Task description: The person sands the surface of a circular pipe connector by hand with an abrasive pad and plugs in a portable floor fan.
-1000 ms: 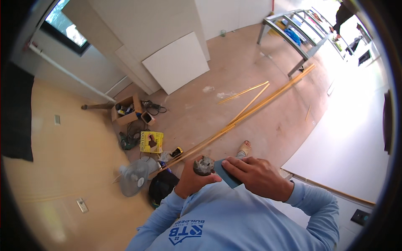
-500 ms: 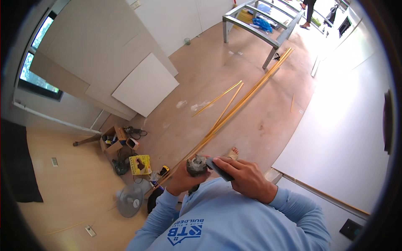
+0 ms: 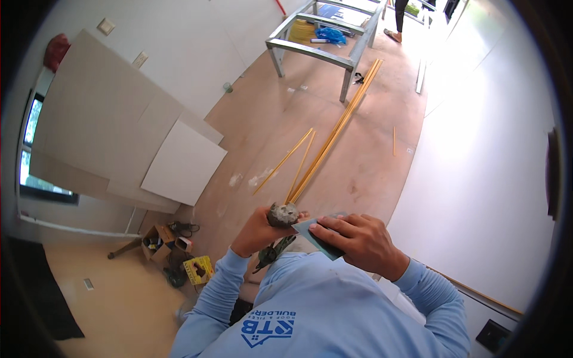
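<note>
My left hand (image 3: pixel 258 230) is wrapped round a small, dark, rounded cup (image 3: pixel 283 215) with lumpy grey-white paste in it. In my right hand (image 3: pixel 367 241) is a flat grey-blue scraper (image 3: pixel 318 236), its broad blade tilted. My fingers lie along its face, and its near corner is close beside the cup; whether they touch I cannot tell. A dark green object (image 3: pixel 271 253) shows below my left hand, partly hidden by my shirt, its kind unclear.
Long yellowish wood strips (image 3: pixel 340 128) run across the floor toward a metal frame (image 3: pixel 313 55). Large boards (image 3: pixel 113 113) lean at left, near an open cardboard box (image 3: pixel 156 241) and a yellow box (image 3: pixel 199 270). A white panel (image 3: pixel 471 155) spans the right. Another person's leg (image 3: pixel 400 18) shows far back.
The view has shifted, moving the floor and frame leftward. My right hand has turned the scraper so more of its broad face shows, and it sits slightly lower relative to the cup.
</note>
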The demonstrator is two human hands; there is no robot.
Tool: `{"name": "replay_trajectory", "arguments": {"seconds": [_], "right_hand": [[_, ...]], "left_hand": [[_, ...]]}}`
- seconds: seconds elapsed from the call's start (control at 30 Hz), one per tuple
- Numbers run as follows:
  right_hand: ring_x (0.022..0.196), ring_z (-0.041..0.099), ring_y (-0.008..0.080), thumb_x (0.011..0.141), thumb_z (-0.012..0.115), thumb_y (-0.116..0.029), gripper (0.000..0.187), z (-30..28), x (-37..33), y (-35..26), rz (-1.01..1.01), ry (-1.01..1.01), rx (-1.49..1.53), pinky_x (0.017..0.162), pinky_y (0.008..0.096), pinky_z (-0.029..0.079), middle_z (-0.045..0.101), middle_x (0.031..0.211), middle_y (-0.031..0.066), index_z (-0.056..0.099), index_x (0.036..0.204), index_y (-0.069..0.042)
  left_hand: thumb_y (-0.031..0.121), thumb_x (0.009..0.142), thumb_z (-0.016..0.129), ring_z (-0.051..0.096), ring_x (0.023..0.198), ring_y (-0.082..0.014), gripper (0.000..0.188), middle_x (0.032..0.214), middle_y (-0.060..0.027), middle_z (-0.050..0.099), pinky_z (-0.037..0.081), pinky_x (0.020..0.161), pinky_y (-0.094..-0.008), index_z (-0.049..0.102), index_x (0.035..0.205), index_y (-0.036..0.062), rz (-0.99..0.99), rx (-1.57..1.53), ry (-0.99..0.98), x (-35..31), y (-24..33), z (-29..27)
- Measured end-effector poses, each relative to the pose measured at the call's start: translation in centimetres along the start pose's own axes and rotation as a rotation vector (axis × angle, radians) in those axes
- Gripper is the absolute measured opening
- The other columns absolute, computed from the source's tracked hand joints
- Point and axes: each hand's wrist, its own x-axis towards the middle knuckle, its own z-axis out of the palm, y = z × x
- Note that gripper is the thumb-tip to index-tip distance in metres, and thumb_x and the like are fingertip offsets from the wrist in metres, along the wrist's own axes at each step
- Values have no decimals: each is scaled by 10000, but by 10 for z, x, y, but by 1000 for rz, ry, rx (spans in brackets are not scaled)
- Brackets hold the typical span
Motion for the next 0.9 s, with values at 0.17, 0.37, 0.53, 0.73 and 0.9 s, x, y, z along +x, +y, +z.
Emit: {"name": "replay_trajectory", "arguments": {"seconds": [0.17, 0.37, 0.53, 0.73, 0.9], "right_hand": [[978, 786, 209, 943, 756, -98, 510, -21, 9, 45, 114, 18, -24, 766, 353, 633, 777, 1348, -12, 724, 1436, -220], [887, 786, 210, 952, 738, -105, 483, -57, 32, 116, 91, 15, -21, 728, 343, 626, 781, 1336, 0, 740, 1426, -201], [849, 779, 213, 934, 730, -76, 500, -77, 61, 146, 207, -15, -43, 707, 348, 621, 779, 1314, 40, 735, 1429, -146], [869, 792, 294, 910, 737, -16, 529, -85, 99, 186, 426, 62, 70, 732, 394, 636, 796, 1275, 81, 734, 1429, -117], [900, 793, 326, 932, 696, -16, 506, -93, 105, 227, 508, 88, 182, 760, 418, 639, 788, 1292, 99, 723, 1434, -83]], "left_hand": [[74, 898, 930, 762, 968, -122, 329, 1054, -54, 829, 620, 869, -307, 797, 1189, -1, 68, 64, -158, 75, 23, 10], [92, 911, 925, 763, 912, -118, 314, 1039, -54, 820, 626, 830, -299, 782, 1172, -8, 4, 91, -433, 169, 69, 5], [58, 882, 922, 770, 907, -155, 298, 996, -59, 792, 617, 832, -321, 738, 1111, 10, -209, 45, -543, 231, 113, 7], [100, 963, 852, 761, 787, -179, 223, 931, -85, 767, 634, 731, -332, 726, 1118, 1, -262, -91, -565, 304, 112, 3], [111, 978, 853, 749, 767, -164, 222, 938, -65, 777, 619, 709, -324, 745, 1143, 9, -286, -101, -528, 351, 126, 10]]}}
